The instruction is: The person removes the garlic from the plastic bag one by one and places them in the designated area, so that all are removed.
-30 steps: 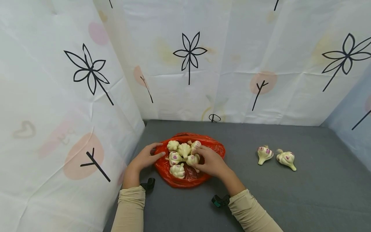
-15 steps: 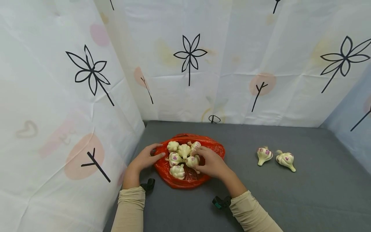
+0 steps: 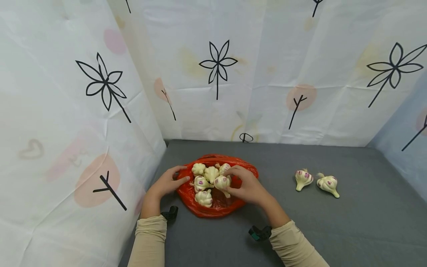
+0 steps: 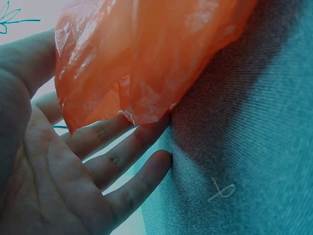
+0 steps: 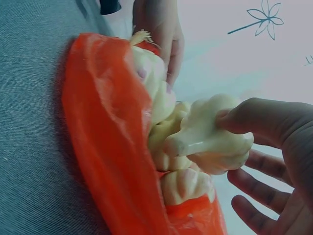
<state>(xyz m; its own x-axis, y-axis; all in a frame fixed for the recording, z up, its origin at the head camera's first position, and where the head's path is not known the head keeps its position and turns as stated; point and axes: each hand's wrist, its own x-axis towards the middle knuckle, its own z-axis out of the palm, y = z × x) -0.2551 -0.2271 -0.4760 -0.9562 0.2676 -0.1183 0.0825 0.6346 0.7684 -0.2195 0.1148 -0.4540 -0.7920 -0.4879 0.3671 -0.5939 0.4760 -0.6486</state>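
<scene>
Garlic bulb (image 3: pixel 221 182) is in the right hand (image 3: pixel 248 187), over the red plastic bag (image 3: pixel 217 212), a bit toward 3 o'clock from bag center, stem at 5 (head view). Right hand pinches it, thumb on one side, fingers on the other; right wrist view agrees. Can't tell if it touches the bulbs beneath. Left hand (image 3: pixel 168 181) is at the bag's 9-to-10 o'clock rim, fingers spread, touching the plastic; can't tell how firmly.

Tally: five bagged bulbs (image 3: pixel 211 174) lie inside the open bag, clustered from 7 round to 1 o'clock. One in hand, not let go, so I'd call that step half done; going in or coming out, pose alone doesn't show. Two outside on the grey desk (image 3: pixel 207 244), well apart from the bag at 3 o'clock: near loose bulb (image 3: pixel 303 180), stem at 7, and far loose bulb (image 3: pixel 328 184), stem at 5, close together. Neither hand is on them.
</scene>
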